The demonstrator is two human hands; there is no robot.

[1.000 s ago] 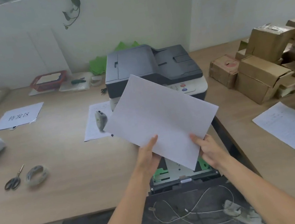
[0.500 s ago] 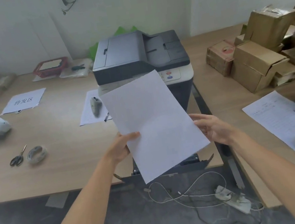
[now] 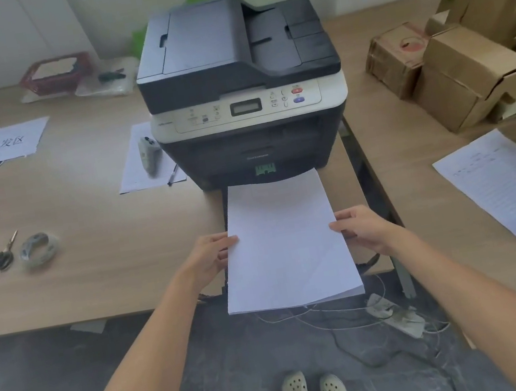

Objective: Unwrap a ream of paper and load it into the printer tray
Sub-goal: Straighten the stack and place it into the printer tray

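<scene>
A thin stack of white paper point(image 3: 285, 245) lies level in front of the dark grey printer point(image 3: 243, 95), its far edge at the printer's base. My left hand point(image 3: 210, 257) grips its left edge and my right hand point(image 3: 363, 229) grips its right edge. The pulled-out paper tray point(image 3: 368, 262) sits under the stack and is almost wholly hidden; only dark corners show at the table's front edge.
Scissors point(image 3: 3, 253) and a tape roll point(image 3: 38, 249) lie at the left. A sheet with a pen point(image 3: 148, 159) sits beside the printer. Cardboard boxes point(image 3: 467, 68) pile up at the right. A power strip and cables point(image 3: 396, 315) lie on the floor.
The paper has gone from held up and tilted to level and low over the tray, lined up with the printer. Both hands shifted to its side edges. My view has stepped back.
</scene>
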